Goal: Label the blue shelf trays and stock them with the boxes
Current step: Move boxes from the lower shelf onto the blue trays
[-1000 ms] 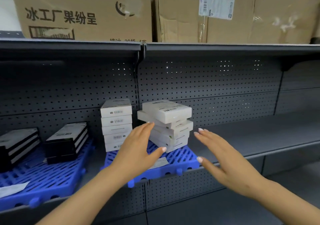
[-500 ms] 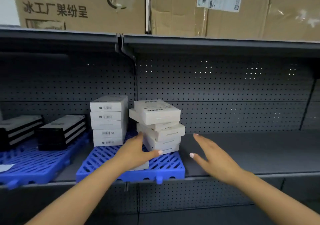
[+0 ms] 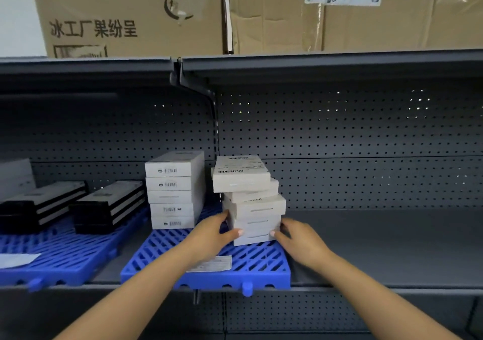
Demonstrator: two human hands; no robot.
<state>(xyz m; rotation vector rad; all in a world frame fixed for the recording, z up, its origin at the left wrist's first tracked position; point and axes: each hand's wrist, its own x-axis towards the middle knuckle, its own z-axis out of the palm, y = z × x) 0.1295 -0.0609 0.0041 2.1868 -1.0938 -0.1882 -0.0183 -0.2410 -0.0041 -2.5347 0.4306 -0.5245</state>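
Observation:
A blue slotted tray [image 3: 261,264] lies at the front of the grey shelf. On it stand two stacks of white boxes: a neat one [image 3: 172,190] on the left and a crooked one [image 3: 251,198] on the right. My left hand [image 3: 211,235] and my right hand [image 3: 298,240] press against the two sides of the crooked stack's lowest boxes. A white paper label [image 3: 217,264] lies on the tray's front, partly under my left forearm.
A second blue tray [image 3: 60,256] to the left holds two stacks of black boxes [image 3: 107,206] and a white label [image 3: 15,258]. Large cardboard cartons [image 3: 130,15] sit on the shelf above. Bare grey shelf [image 3: 386,245] extends to the right.
Both hands went from open and apart in front of the crooked stack to closing in on its lowest boxes. The view has shifted so the tray sits more centrally.

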